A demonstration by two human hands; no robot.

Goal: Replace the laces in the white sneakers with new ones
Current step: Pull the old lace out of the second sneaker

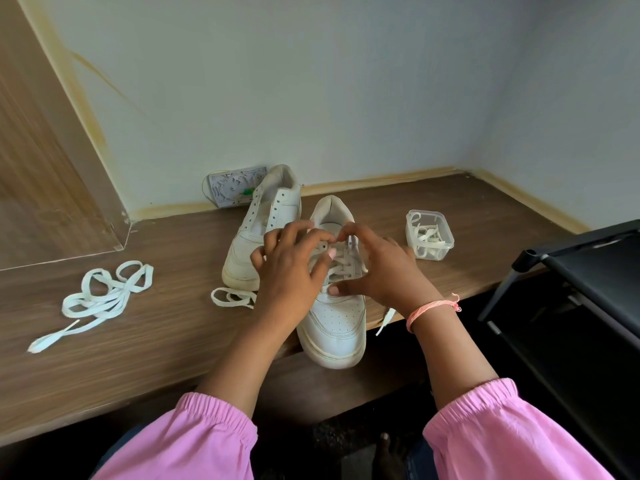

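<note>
Wooden shelf point(138, 341); both hands' fingers point(349, 233) pinch flat lace point(341, 263) on leather sneaker point(337, 323).

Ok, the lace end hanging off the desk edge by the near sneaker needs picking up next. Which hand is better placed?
Right, probably. The right hand rests on the near sneaker on the side nearest the hanging lace end, which lies just below its wrist. The left hand would have to cross over the shoe.

2 white sneakers: unlaced one point(263, 223), part-laced one point(334, 306). 2 loose lace bundles point(100, 299) point(233, 297). 1 clear plastic tub point(429, 234) of laces. 2 hands point(291, 268) point(381, 268). 1 wall socket plate point(230, 187).
</note>
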